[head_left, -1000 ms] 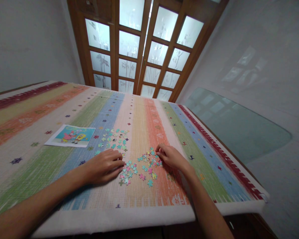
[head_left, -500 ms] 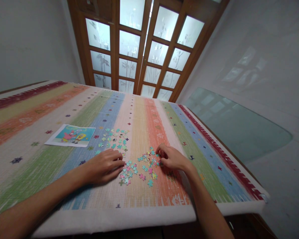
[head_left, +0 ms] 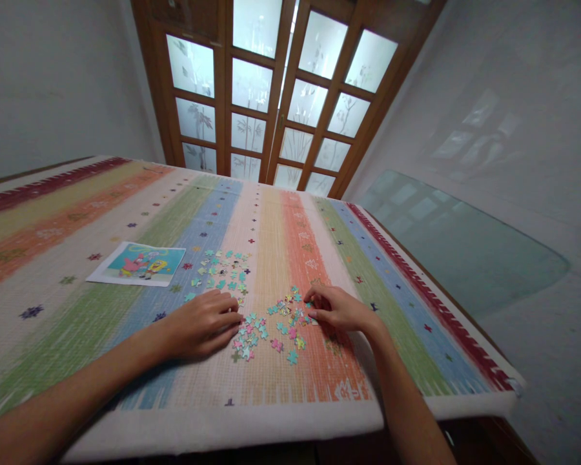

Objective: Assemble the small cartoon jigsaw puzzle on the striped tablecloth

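My left hand rests palm down on the tablecloth, its fingers curled and thumb and index tips close together. Those tips touch the edge of a cluster of teal and pink jigsaw pieces; whatever lies under them is hidden. At the right side of a second loose pile of jigsaw pieces, my right hand pinches a small teal jigsaw piece between thumb and index finger. Beyond my left hand, more teal jigsaw pieces lie spread out in loose rows.
A printed cartoon picture lies flat to the left of the pieces. The striped tablecloth covers the whole table, whose front edge is close to me. Wood-framed glass doors stand behind the table, with a white wall at the right.
My right hand has shifted slightly and its fingers have straightened a little, with a teal piece now showing between them. My left hand has stayed in place.
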### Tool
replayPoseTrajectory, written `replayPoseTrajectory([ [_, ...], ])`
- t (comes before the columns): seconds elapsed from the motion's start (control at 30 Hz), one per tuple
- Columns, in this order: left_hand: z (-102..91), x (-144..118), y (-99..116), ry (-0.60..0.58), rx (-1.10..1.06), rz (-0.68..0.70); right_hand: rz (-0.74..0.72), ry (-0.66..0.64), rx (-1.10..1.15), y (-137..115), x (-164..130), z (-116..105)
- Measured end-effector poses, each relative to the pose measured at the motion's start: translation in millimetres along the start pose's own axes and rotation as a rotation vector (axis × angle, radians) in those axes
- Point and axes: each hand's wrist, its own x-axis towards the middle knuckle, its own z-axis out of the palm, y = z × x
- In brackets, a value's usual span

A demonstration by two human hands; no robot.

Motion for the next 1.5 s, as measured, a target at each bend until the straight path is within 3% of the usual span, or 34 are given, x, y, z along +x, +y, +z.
replayPoseTrajectory([
  [1.0, 1.0, 0, -1, 0.012, 0.006, 0.005, 0.048, 0.092, -0.015, -2, 7, 5],
  [1.17, 0.1, 1, 0, -0.009, 0.025, 0.004, 0.019, 0.011, 0.076, 7, 0, -3],
  [1.3, -0.7, 0, 0, 0.005, 0.013, -0.01, 0.089, -0.072, 0.163, 11, -1, -5],
  [1.5, -0.5, 1, 0, 0.018, 0.008, 0.006, 0.085, -0.11, 0.191, 10, -1, -6],
])
